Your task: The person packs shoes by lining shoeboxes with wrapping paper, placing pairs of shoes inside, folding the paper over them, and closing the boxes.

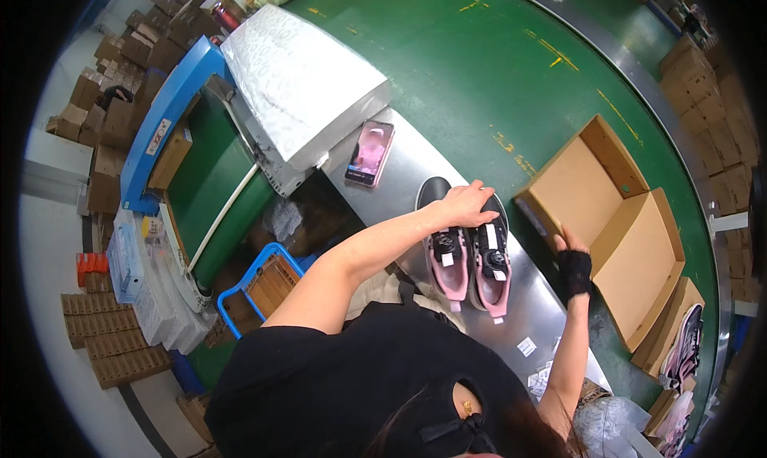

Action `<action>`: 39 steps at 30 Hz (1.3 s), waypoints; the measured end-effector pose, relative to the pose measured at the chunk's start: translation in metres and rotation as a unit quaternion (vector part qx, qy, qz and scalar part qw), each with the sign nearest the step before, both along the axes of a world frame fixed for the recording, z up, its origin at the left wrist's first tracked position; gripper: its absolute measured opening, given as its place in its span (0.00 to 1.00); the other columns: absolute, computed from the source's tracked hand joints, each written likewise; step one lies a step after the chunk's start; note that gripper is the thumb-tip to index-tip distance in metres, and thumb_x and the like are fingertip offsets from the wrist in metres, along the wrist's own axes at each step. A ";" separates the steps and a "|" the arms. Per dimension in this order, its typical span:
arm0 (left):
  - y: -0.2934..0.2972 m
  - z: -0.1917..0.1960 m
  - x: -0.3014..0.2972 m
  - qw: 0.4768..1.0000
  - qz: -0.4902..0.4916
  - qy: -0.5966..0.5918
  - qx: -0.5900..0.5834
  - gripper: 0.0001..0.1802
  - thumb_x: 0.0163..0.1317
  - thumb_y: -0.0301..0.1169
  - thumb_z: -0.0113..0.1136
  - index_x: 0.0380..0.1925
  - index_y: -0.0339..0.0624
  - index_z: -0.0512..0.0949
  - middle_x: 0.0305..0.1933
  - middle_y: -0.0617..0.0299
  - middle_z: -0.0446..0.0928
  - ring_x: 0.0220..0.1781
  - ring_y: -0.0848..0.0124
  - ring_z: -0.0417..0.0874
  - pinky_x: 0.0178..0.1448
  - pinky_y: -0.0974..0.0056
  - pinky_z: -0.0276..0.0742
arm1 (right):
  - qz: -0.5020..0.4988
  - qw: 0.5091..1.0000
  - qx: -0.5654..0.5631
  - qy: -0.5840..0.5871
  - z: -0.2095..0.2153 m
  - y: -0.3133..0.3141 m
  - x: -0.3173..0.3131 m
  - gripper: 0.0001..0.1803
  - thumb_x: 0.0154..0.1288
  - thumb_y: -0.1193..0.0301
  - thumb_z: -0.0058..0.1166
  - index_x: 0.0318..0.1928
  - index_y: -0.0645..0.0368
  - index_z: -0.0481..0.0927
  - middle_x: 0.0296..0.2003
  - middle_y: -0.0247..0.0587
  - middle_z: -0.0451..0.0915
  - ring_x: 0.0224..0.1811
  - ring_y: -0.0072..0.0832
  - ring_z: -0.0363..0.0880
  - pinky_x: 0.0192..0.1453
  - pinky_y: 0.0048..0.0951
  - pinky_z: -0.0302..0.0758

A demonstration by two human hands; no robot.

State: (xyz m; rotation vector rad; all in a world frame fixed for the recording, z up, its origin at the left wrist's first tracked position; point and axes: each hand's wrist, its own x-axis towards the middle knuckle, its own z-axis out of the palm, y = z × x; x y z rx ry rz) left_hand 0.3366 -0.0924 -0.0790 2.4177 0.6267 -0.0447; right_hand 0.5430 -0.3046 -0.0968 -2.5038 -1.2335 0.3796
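A pair of black and pink sneakers lies side by side on the metal ledge, toes pointing away from me: a left sneaker (449,274) and a right sneaker (492,274). My left hand (463,206) reaches across the toes, its fingers bent around the front of the right sneaker. To the right, an open brown cardboard shoebox (587,178) rests on the green belt with its lid folded back. My right hand (573,268), in a black fingerless glove, grips the near edge of the box; part of its fingers is hidden.
A phone (370,153) with a lit screen lies on the ledge beyond the shoes. Further left stands a big white-wrapped block (304,83) beside a blue-framed machine (172,122). Small white labels (526,346) lie near me. Another box with shoes (679,342) sits at the right.
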 end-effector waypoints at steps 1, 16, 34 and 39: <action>0.000 -0.001 -0.009 1.000 0.010 -0.024 -0.013 0.29 0.52 0.46 0.54 0.49 0.37 0.67 0.45 0.44 0.68 0.47 0.50 0.71 0.52 0.55 0.67 | 0.032 0.999 0.019 0.019 0.012 0.023 -0.008 0.22 0.56 0.60 0.50 0.52 0.51 0.69 0.43 0.52 0.74 0.47 0.45 0.71 0.50 0.38 0.68; 0.277 0.014 -0.239 0.905 0.389 0.057 0.161 0.37 0.57 0.57 0.40 0.60 0.42 0.56 0.65 0.45 0.47 0.68 0.53 0.45 0.63 0.39 0.41 | 0.091 0.995 -0.027 0.037 0.003 0.176 -0.113 0.20 0.56 0.67 0.47 0.52 0.48 0.70 0.39 0.54 0.76 0.43 0.45 0.74 0.47 0.39 0.69; 0.332 0.186 -0.287 0.770 0.470 -0.279 0.330 0.17 0.59 0.40 0.42 0.32 0.37 0.72 0.29 0.47 0.75 0.34 0.54 0.76 0.36 0.53 0.71 | 0.085 0.994 -0.009 0.074 0.002 0.175 -0.115 0.21 0.56 0.70 0.45 0.53 0.50 0.69 0.44 0.53 0.74 0.47 0.45 0.71 0.51 0.37 0.67; 0.252 0.237 -0.185 0.871 0.219 -0.421 0.127 0.16 0.60 0.33 0.44 0.44 0.35 0.70 0.41 0.52 0.68 0.35 0.67 0.73 0.31 0.65 0.70 | 0.104 0.987 0.019 0.125 0.011 0.174 -0.110 0.27 0.53 0.68 0.51 0.55 0.52 0.65 0.47 0.56 0.71 0.51 0.46 0.68 0.54 0.37 0.65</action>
